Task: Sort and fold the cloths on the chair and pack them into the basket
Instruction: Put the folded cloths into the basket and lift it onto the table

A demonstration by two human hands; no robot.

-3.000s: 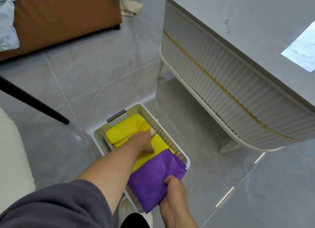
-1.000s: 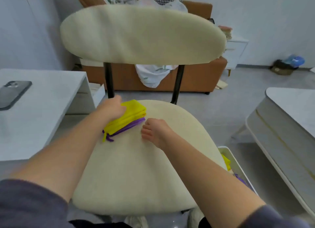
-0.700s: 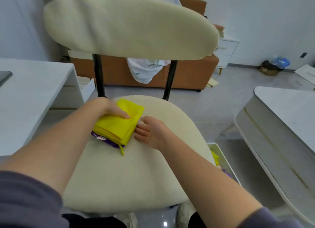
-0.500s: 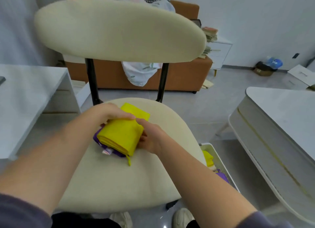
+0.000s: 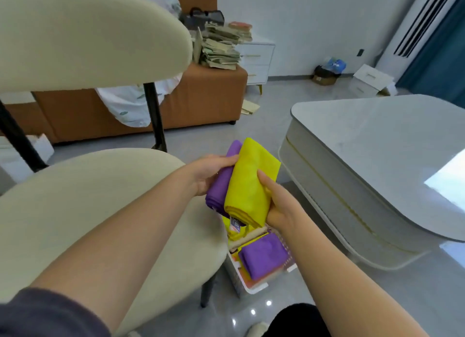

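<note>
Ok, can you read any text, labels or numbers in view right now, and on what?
Nothing is legible.
Small sewn tag hanging beneath the folded purple cloth and folded yellow cloth: red and blue print, too blurred to read.
Stack of papers on the orange sofa: too small to read.
No other text shows.

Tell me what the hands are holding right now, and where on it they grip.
Both hands hold one folded stack: the left hand grips the purple cloth side, the right hand the yellow cloth side near its lower edge.

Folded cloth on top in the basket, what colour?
Purple cloth, beside yellow ones; head view shows it.
</note>
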